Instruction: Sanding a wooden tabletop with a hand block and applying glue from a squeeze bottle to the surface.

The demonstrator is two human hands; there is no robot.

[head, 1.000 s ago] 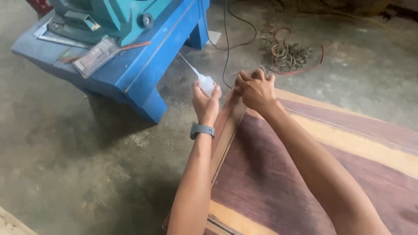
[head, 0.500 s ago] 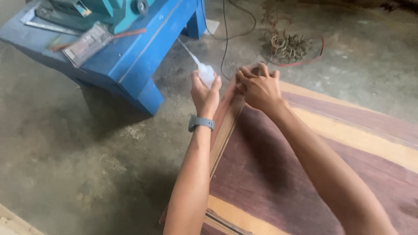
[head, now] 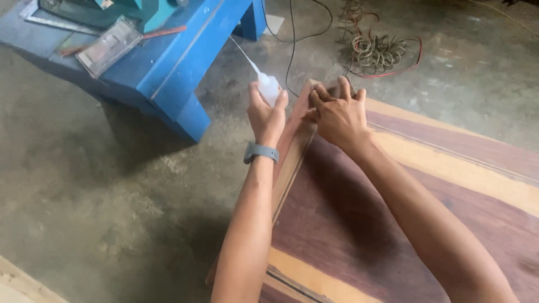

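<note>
Bottle (head: pixel 268 88) sits in your left hand (head: pixel 266 112), grip wrapped round it; right hand (head: pixel 337 115) presses flat, fingers spread, on board (head: pixel 393 224) corner.

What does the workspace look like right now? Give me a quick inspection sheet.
Surface: dark reddish wood panel with pale stripes, lying on a concrete floor.
Job's things: small white squeeze bottle with a long thin nozzle; narrow wood strip along the panel's edge.
Clutter: metal ruler and flat tool on the blue bench.
Hands: left hand grips the bottle; right hand presses on the strip's far end.
Cables: coiled wire and a black cord on the floor.
Surroundings: teal machine on the bench.
</note>
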